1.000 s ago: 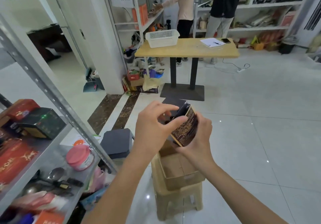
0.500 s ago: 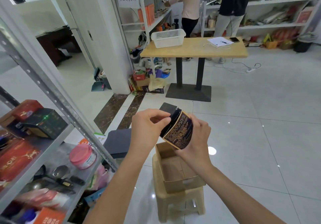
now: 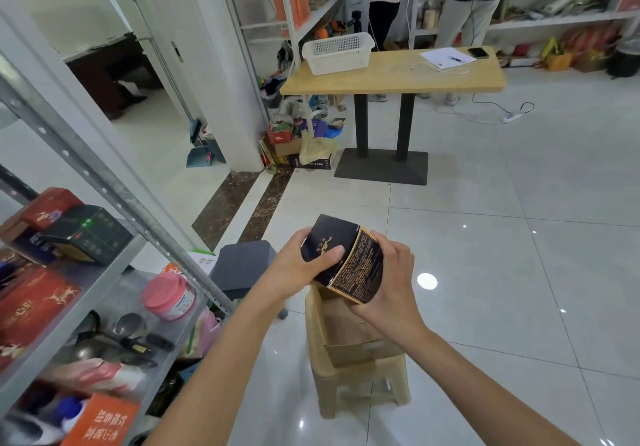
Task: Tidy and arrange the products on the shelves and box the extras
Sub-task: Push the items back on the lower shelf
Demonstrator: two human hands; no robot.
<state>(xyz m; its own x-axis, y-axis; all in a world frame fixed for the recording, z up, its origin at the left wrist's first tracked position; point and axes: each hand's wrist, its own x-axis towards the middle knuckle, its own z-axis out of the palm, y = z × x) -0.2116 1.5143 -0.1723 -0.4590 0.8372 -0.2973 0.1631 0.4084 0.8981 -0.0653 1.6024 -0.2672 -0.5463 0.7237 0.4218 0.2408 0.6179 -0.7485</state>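
Black product box [image 3: 343,258] with a gold printed label panel sits tilted between both hands, in the air just above the open cardboard carton [image 3: 349,338]. The left hand [image 3: 294,265] grips its dark face, thumb laid across the front and fingers curled behind the left edge. The right hand [image 3: 391,279] cups the label side and lower corner, fingers wrapped round it. The two hands are close together, both clamped on the box.

The carton stands with its flaps open on a beige plastic stool [image 3: 360,383] on the pale tiled floor. Just left of it is a dark grey stool [image 3: 242,265].

Further left runs a metal shelf rack [image 3: 86,175] holding a dark green box [image 3: 86,234], red boxes [image 3: 34,303], a pink-lidded jar [image 3: 169,295] and some ladles.

Well beyond, a wooden table [image 3: 398,78] carries a white basket [image 3: 337,52], a sheet of paper [image 3: 446,57] and a phone [image 3: 478,52]. Two people stand behind it at the far shelves.
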